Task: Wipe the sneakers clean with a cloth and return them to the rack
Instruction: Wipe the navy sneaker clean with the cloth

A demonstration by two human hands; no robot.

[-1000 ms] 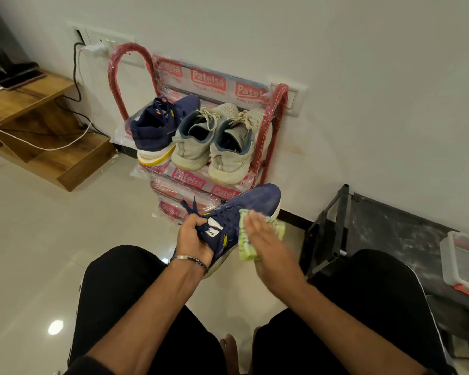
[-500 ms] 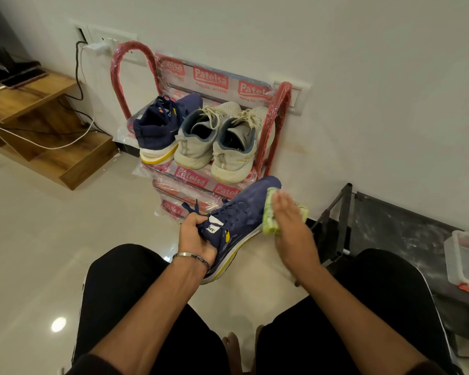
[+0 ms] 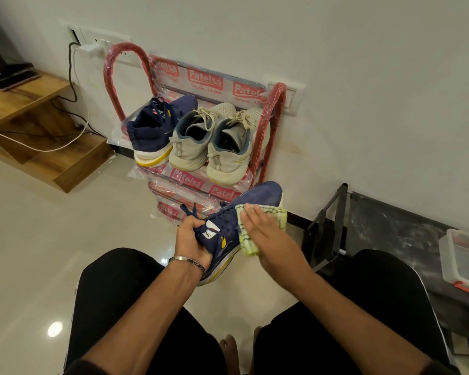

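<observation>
the left hand (image 3: pixel 192 239) still grips the blue sneaker (image 3: pixel 244 212) by its tongue, in front of the red rack (image 3: pixel 271 125). the right hand (image 3: pixel 266 234), fingers flat, presses the green cloth (image 3: pixel 278 215) on its side; the cloth has slid back from the toe.

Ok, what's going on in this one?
A seated person is cleaning a navy sneaker held above the floor in front of a red shoe rack. The left hand grips the sneaker at its tongue and laces, and the right hand presses a green cloth flat against its side. On the rack's top shelf sit the other navy sneaker and a pair of beige sneakers. The held shoe has not yet gone back.
</observation>
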